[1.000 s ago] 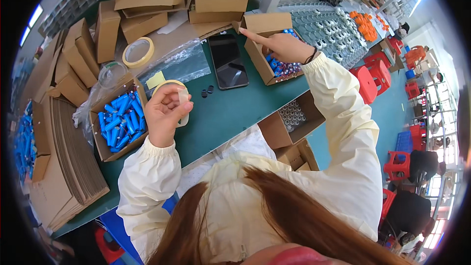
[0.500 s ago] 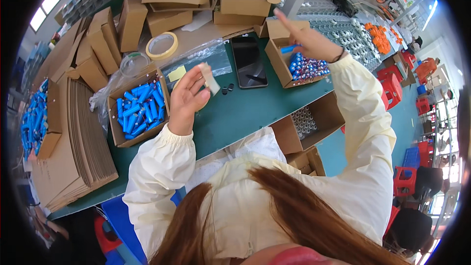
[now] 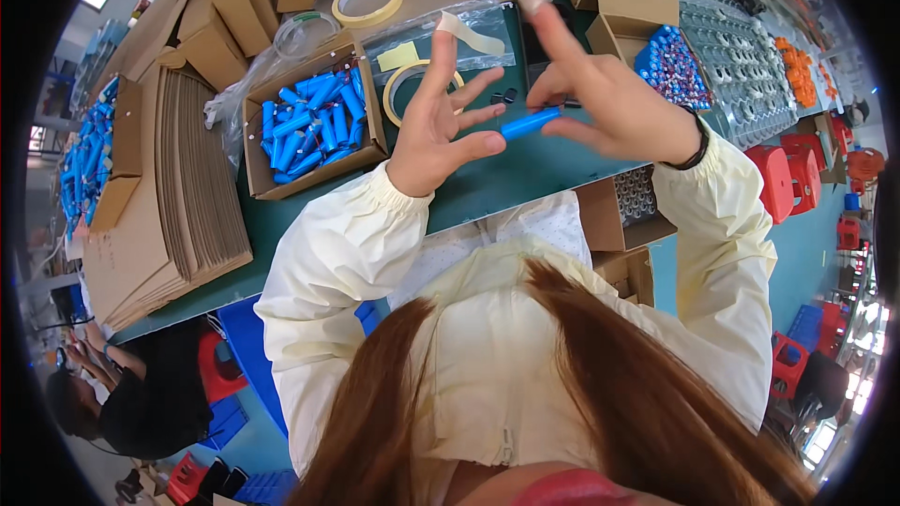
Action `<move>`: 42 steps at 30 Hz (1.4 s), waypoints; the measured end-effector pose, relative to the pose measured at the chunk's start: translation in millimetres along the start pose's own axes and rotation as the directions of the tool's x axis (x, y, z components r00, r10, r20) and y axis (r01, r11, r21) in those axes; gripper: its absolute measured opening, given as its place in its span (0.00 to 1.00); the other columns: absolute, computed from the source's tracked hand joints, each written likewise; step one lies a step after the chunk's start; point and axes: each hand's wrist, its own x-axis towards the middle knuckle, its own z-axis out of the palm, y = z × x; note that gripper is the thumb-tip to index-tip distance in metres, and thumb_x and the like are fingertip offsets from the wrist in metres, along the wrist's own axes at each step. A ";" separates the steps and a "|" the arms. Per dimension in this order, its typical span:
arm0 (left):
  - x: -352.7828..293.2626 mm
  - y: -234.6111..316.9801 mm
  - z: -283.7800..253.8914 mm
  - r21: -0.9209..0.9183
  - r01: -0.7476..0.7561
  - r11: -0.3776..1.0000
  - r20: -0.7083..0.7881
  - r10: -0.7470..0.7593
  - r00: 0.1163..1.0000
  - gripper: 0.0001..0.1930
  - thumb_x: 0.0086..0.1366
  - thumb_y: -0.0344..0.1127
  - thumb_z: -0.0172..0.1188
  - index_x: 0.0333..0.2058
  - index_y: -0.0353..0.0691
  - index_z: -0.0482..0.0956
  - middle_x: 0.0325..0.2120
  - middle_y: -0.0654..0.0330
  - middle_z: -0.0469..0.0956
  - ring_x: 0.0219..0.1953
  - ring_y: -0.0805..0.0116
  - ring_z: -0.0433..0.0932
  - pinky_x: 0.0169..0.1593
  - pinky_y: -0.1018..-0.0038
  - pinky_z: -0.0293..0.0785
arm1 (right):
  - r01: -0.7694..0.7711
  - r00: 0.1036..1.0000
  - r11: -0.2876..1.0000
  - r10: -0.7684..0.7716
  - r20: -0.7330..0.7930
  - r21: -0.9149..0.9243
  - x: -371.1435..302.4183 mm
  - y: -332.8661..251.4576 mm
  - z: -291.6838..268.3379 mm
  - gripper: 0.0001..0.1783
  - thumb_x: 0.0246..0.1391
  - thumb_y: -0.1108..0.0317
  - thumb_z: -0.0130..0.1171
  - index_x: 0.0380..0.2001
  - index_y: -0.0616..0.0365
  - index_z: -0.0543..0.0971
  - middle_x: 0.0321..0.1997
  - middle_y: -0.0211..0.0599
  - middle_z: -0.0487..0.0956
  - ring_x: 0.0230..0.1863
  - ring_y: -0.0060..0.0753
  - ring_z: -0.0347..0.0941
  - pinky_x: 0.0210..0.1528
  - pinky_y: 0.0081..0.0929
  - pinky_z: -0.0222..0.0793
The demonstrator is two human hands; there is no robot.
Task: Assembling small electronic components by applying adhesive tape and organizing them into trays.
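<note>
A blue cylindrical battery [image 3: 531, 123] is pinched between the thumb and fingers of my right hand [image 3: 633, 112], whose index finger points up and away. My left hand [image 3: 422, 145] is open with fingers spread, its thumb tip at the battery's left end; I cannot tell whether they touch. A pale strip of tape [image 3: 475, 35] clings to the left index fingertip and curls to the right. Left of that hand, a cardboard box [image 3: 314, 178] holds several blue batteries. Beyond my right hand, another box [image 3: 633, 14] holds batteries with their red and white ends up.
Rolls of tape [image 3: 370, 21] and yellow sticky notes [image 3: 397, 56] lie on the green table [image 3: 469, 189]. Small black pieces [image 3: 504, 96] sit between my hands. A phone [image 3: 531, 47] is partly hidden by my right hand. Flattened cardboard [image 3: 192, 169] is stacked at left.
My right hand has come left and nearer from the right-hand box, bringing the blue battery to my left hand. My left hand has spread its fingers, the tape strip now on its index fingertip.
</note>
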 end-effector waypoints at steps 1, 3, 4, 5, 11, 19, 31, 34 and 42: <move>-0.6 0.5 0.2 0.009 0.012 1.000 0.003 -0.012 1.000 0.58 0.44 0.21 0.67 0.64 0.51 0.32 0.65 0.60 0.28 0.60 0.52 0.57 0.53 0.60 0.66 | 0.043 0.999 0.999 -0.043 0.010 -0.017 4.6 -1.7 4.4 0.58 0.35 0.81 0.62 0.63 0.65 0.34 0.49 0.50 0.70 0.31 0.42 0.73 0.33 0.31 0.69; -2.2 2.8 2.6 0.090 0.012 0.996 0.001 -0.012 1.000 0.57 0.44 0.16 0.64 0.63 0.49 0.32 0.65 0.57 0.29 0.53 0.54 0.67 0.48 0.65 0.73 | 0.015 0.998 1.000 -0.016 0.054 0.023 12.0 -5.9 11.5 0.55 0.34 0.80 0.62 0.63 0.66 0.39 0.36 0.49 0.76 0.30 0.45 0.72 0.31 0.33 0.68; -2.9 2.5 3.0 0.089 0.014 0.996 0.003 -0.014 1.000 0.57 0.44 0.16 0.64 0.63 0.49 0.32 0.65 0.57 0.29 0.53 0.54 0.67 0.48 0.65 0.73 | 0.012 0.998 1.000 -0.013 0.053 0.023 14.6 -5.7 13.9 0.55 0.34 0.80 0.62 0.63 0.66 0.39 0.36 0.49 0.76 0.30 0.45 0.72 0.31 0.33 0.68; -3.3 2.0 3.3 0.113 0.046 0.993 -0.019 -0.044 0.999 0.57 0.43 0.14 0.63 0.63 0.48 0.32 0.65 0.56 0.30 0.51 0.54 0.69 0.46 0.67 0.74 | 0.000 0.998 1.000 -0.002 0.063 0.031 16.8 -5.0 16.0 0.55 0.34 0.79 0.62 0.63 0.65 0.40 0.36 0.49 0.76 0.29 0.45 0.72 0.31 0.33 0.68; -3.1 5.8 2.1 0.099 0.003 0.995 -0.141 0.011 0.990 0.56 0.42 0.10 0.59 0.63 0.47 0.32 0.65 0.53 0.33 0.44 0.57 0.75 0.43 0.69 0.76 | 0.011 0.995 0.999 -0.014 -0.099 -0.034 29.1 -11.7 13.5 0.49 0.35 0.76 0.64 0.62 0.61 0.51 0.47 0.47 0.72 0.43 0.46 0.70 0.45 0.32 0.65; 0.5 12.9 1.0 0.132 -0.120 0.984 -0.135 0.138 0.981 0.60 0.38 0.11 0.64 0.63 0.48 0.33 0.64 0.53 0.34 0.41 0.59 0.75 0.39 0.67 0.79 | -0.064 0.879 0.860 0.289 -0.380 0.506 2.7 -19.0 24.0 0.09 0.46 0.66 0.58 0.25 0.61 0.77 0.57 0.51 0.65 0.53 0.35 0.60 0.53 0.29 0.55; -1.7 13.5 1.9 0.134 -0.173 0.976 -0.173 0.195 0.965 0.62 0.35 0.12 0.66 0.64 0.49 0.34 0.64 0.56 0.36 0.40 0.62 0.71 0.38 0.69 0.80 | -0.104 0.851 0.865 0.333 -0.407 0.491 2.9 -17.8 40.7 0.03 0.43 0.71 0.61 0.23 0.59 0.79 0.51 0.39 0.72 0.49 0.34 0.63 0.54 0.30 0.55; -4.4 12.6 1.1 0.302 -0.257 0.918 -0.110 0.301 0.947 0.61 0.37 0.12 0.66 0.63 0.49 0.33 0.64 0.55 0.36 0.40 0.62 0.71 0.37 0.70 0.80 | -0.110 0.856 0.851 0.343 -0.386 0.513 4.8 -16.2 40.8 0.03 0.43 0.71 0.61 0.24 0.58 0.79 0.50 0.39 0.73 0.49 0.34 0.63 0.53 0.30 0.56; -5.6 13.9 4.1 0.467 -0.382 0.797 -0.025 0.444 0.895 0.59 0.38 0.11 0.63 0.63 0.45 0.33 0.64 0.53 0.32 0.40 0.62 0.71 0.37 0.70 0.81 | -0.164 0.881 0.885 0.330 -0.339 0.436 6.6 -17.6 34.1 0.03 0.43 0.71 0.61 0.24 0.58 0.79 0.47 0.36 0.74 0.46 0.34 0.64 0.51 0.30 0.57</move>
